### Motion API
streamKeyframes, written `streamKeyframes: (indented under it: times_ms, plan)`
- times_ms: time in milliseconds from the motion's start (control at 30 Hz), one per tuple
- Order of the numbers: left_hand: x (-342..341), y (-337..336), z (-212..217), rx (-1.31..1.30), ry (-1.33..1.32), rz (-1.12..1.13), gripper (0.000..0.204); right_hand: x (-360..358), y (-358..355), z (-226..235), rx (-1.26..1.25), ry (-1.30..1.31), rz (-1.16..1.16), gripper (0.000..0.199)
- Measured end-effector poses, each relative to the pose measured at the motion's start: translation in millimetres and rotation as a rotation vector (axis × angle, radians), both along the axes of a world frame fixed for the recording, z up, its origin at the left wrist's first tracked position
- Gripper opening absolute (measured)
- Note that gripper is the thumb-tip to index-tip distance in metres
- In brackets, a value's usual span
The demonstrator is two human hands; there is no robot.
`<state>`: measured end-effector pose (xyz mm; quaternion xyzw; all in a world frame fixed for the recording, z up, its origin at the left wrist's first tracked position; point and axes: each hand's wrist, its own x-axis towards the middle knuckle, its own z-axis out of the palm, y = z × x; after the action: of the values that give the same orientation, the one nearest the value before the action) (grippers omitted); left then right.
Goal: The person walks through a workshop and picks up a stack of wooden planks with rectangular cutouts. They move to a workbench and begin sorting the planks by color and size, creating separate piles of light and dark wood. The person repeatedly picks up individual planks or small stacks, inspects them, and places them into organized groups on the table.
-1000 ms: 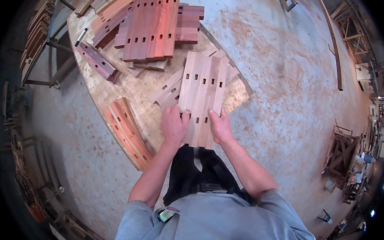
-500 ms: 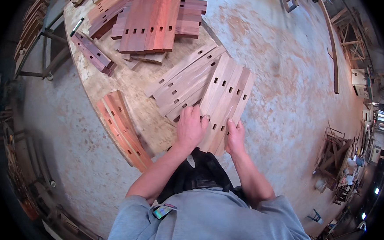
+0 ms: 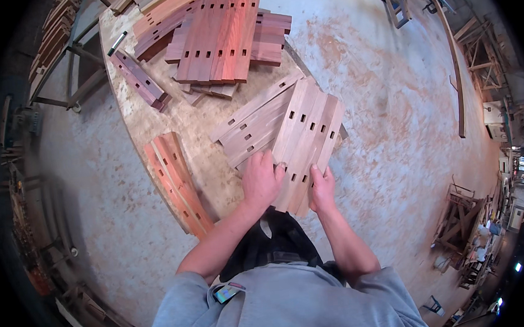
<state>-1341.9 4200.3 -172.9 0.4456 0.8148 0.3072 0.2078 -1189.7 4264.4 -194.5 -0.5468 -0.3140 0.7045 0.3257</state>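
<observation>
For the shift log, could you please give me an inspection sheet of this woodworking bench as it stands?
Surface: pale worktable, dusty, on a sawdust-strewn concrete floor.
Job's things: pale slotted slats, side by side, overhanging the table's edge; more pale slats fanned beside them.
Clutter: reddish slotted boards stacked at the far end; orange-red pieces at the near left edge; dark slotted bar.
Grippers: left hand and right hand press on the slats' near ends.
Cables: nothing seen.
Surroundings: wooden frames and timber racks around.
</observation>
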Motion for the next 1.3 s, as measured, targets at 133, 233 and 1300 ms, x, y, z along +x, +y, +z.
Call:
streamKeyframes:
  times_ms: [133,233,1300]
  plan:
    - [10,-7,-12,0.043,-0.013,0.018,0.031,13,-5,-2,0.0,-0.12,0.054,0.035]
    - [9,-7,-14,0.039,-0.022,0.023,0.03,12,-7,-3,-0.011,-0.166,0.067,0.035]
    - [-56,0,-26,-0.025,0.032,0.085,0.024,-55,13,-29,0.092,-0.148,0.179,0.039]
